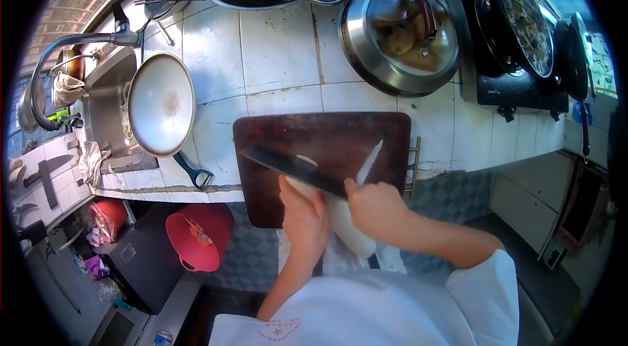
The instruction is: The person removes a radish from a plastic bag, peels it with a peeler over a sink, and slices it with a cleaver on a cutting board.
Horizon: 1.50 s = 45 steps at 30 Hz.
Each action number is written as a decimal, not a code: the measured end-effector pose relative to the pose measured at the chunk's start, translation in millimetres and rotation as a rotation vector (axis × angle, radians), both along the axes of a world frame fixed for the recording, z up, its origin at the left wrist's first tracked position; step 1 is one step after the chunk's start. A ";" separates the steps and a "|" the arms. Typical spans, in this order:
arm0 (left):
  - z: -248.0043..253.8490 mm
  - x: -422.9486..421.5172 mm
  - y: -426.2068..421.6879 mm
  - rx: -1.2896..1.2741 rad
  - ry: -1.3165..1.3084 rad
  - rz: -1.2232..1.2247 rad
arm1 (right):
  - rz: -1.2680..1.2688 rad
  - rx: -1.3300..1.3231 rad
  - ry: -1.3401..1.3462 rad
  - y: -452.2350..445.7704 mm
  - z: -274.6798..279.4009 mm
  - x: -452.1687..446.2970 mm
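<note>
On the dark brown cutting board (pixel 281 133) lies a long white radish (pixel 347 225), its near end reaching past the board's front edge. My left hand (pixel 304 212) presses around its far part, fingers curled. In my right hand (pixel 376 205) is the handle of a wide dark-bladed kitchen knife (pixel 288 166). The blade lies across the radish, just beyond my left fingers. A small pale part of the radish shows on the blade's far side. Beside my right hand, a slim pale pointed thing (pixel 371 161) rests on the board; I cannot tell what it is.
Left of the board stand a white frying pan (pixel 160 107) and a sink (pixel 108 97) with a faucet (pixel 85 41). A lidded steel pot (pixel 399 35) is behind, with a stove (pixel 504 91) at right. Below left is a red bucket (pixel 196 241).
</note>
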<state>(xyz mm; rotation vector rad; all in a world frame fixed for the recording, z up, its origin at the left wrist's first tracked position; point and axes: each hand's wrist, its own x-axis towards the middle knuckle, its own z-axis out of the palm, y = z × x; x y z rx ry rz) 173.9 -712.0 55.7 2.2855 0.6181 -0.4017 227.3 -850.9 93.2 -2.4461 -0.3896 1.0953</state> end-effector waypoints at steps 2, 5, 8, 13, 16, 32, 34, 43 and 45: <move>1.1 0.9 -0.1 0.087 -0.013 -0.051 | 0.020 0.014 -0.070 2.7 -3.0 -15.2; -0.1 -4.1 7.7 0.083 -0.003 -0.127 | 0.007 0.051 -0.155 1.8 4.3 -24.5; -13.1 -18.4 18.4 -0.047 0.038 -0.027 | 0.050 0.044 -0.058 -0.3 15.1 -27.6; -27.3 -23.0 26.9 -0.011 -0.067 -0.166 | 0.053 0.008 -0.068 1.7 14.6 -31.6; -20.5 -17.2 25.9 -0.056 -0.001 -0.069 | 0.026 0.035 0.038 2.7 12.4 -24.6; -20.4 -15.8 43.3 -0.203 -0.007 -0.022 | 0.003 0.165 0.182 18.8 -8.9 14.3; -17.7 -14.5 44.7 -0.247 0.087 0.008 | -0.008 0.139 0.220 18.7 -3.8 17.7; -28.2 -22.4 62.1 -0.394 0.040 -0.069 | -0.042 0.257 0.114 40.7 -41.5 22.1; -15.7 -24.2 53.0 -0.311 0.024 -0.014 | -0.063 0.239 0.095 38.5 -30.4 11.9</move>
